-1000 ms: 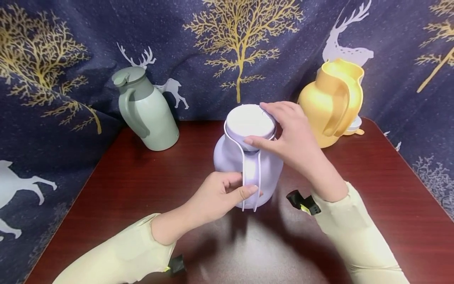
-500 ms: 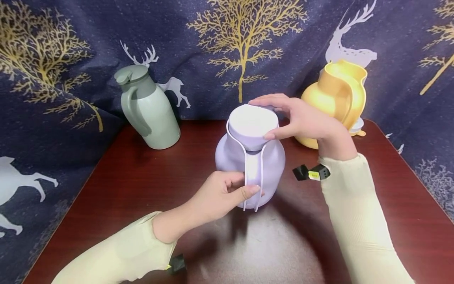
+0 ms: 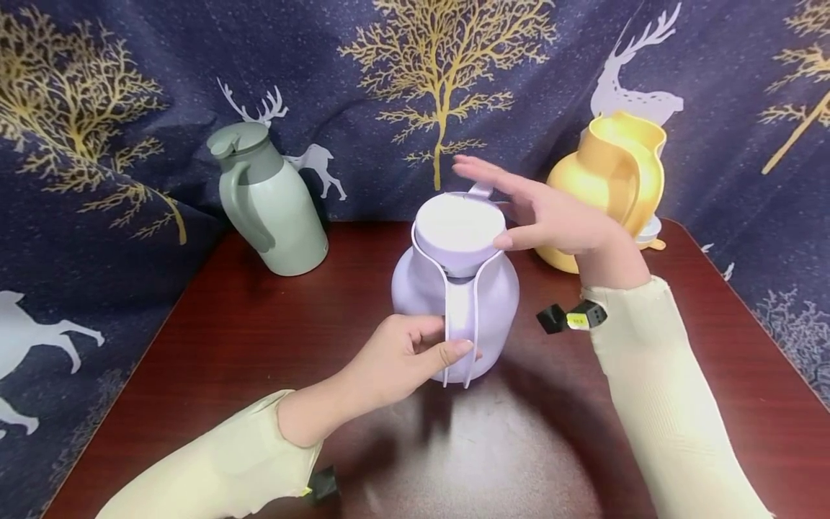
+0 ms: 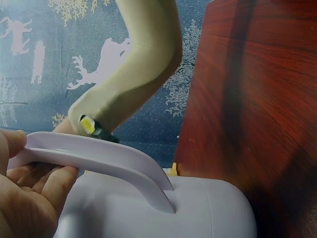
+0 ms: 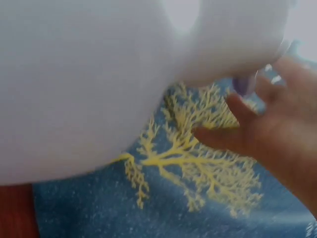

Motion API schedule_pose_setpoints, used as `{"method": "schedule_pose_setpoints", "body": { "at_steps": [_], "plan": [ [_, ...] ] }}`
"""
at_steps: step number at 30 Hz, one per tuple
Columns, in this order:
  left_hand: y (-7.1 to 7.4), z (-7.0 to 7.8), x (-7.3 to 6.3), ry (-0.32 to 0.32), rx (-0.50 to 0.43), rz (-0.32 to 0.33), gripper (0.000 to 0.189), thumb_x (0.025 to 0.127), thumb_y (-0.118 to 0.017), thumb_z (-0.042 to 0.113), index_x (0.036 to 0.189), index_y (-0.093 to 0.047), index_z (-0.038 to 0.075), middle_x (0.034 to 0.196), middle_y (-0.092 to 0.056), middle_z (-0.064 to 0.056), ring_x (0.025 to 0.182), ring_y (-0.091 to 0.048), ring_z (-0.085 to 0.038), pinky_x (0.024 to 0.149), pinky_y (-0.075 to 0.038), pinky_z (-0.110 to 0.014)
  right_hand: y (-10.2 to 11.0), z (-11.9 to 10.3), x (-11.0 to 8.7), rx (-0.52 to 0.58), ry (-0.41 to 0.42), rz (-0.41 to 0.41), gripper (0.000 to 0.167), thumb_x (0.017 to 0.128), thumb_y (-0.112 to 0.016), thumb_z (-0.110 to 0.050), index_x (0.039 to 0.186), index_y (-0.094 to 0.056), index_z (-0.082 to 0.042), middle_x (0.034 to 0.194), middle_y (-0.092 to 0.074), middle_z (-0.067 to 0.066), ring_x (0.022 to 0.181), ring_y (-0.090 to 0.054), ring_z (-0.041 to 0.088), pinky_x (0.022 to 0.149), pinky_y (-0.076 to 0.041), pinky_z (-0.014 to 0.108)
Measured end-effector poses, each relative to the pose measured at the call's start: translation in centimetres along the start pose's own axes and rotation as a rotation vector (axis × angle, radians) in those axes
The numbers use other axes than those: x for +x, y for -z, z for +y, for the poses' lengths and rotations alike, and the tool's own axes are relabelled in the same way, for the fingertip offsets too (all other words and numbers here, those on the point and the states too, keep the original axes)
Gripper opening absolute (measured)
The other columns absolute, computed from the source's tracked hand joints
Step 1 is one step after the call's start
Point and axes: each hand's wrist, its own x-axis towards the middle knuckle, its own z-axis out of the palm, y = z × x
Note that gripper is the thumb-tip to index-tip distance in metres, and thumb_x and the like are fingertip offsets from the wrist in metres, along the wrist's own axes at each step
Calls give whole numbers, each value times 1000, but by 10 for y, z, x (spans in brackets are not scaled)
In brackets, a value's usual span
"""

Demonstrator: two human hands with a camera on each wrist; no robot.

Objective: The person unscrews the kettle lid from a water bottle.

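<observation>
My left hand (image 3: 405,357) grips the handle (image 3: 461,306) of the purple jug (image 3: 501,313), which stands upright on the surface (image 3: 227,346), nearer me than the green jug (image 3: 285,216) and the yellow jug (image 3: 593,180). My right hand (image 3: 554,215) is spread wide beside the pale lid (image 3: 459,223); I cannot tell whether its thumb touches.

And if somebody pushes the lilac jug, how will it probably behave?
The lilac jug looks stiff, with no dents visible. Its smooth, shiny surface may feel slippery. Its wide belly probably resists tipping, especially since the left hand holds its handle.
</observation>
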Motion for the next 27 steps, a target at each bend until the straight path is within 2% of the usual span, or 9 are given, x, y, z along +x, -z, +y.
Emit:
{"method": "schedule_pose_setpoints", "body": {
  "at_steps": [3,5,6,8,12,16,22,27],
  "plan": [
    [-1,0,0,1,-1,-2,24,98,-66,16,111,-75,-2,98,-80,-17,84,-71,-4,78,-61,-24,-22,-7,-14,-35,-90,307,66,95,-70,-11,155,-43,-9,165,-38,3,148,-38,17,119,-41,29],
    [-1,0,0,0,2,-5,24,98,-66,16,111,-75,-2,98,-80,-16,84,-71,-5,77,-61,-24,-40,-12,-23,-110,-155,488,57,95,-71,-14,149,-52,-11,156,-50,4,137,-49,16,117,-43,36],
    [-1,-1,0,-1,-1,-9,24,98,-66,16,111,-75,-2,98,-80,-16,85,-72,-5,78,-61,-25,-48,-14,-26,-158,-183,550,55,94,-72,-13,146,-56,-12,151,-55,5,131,-52,15,116,-44,38],
    [-1,-2,1,2,-3,-10,23,99,-66,17,111,-75,-1,99,-80,-15,85,-73,-8,77,-61,-25,-62,-16,-32,-237,-186,621,55,90,-77,-13,141,-59,-11,145,-59,8,126,-54,17,110,-43,38],
    [0,-3,1,-8,0,-18,24,100,-65,17,112,-75,0,100,-81,-14,88,-75,-13,78,-61,-24,-75,-19,-34,-355,-138,661,59,83,-83,-12,138,-62,-6,142,-61,14,133,-52,25,112,-40,38],
    [0,-2,1,-27,21,-23,24,101,-63,18,109,-76,-1,100,-81,-14,87,-74,-13,78,-60,-24,-78,-20,-29,-397,-165,653,66,80,-87,-17,140,-61,-6,145,-60,14,137,-50,30,117,-37,44],
    [0,0,0,-5,19,-5,25,100,-64,18,112,-76,-1,99,-80,-15,88,-75,-15,79,-61,-24,-79,-22,-21,-346,-229,625,76,78,-90,-21,144,-57,-8,149,-57,11,133,-49,29,114,-39,45],
    [0,-2,1,7,22,2,24,99,-65,16,112,-75,-1,99,-80,-16,88,-75,-13,79,-61,-24,-73,-16,-18,-256,-235,589,73,79,-88,-15,144,-57,-10,149,-57,8,121,-56,24,98,-46,27]
  ]
}}
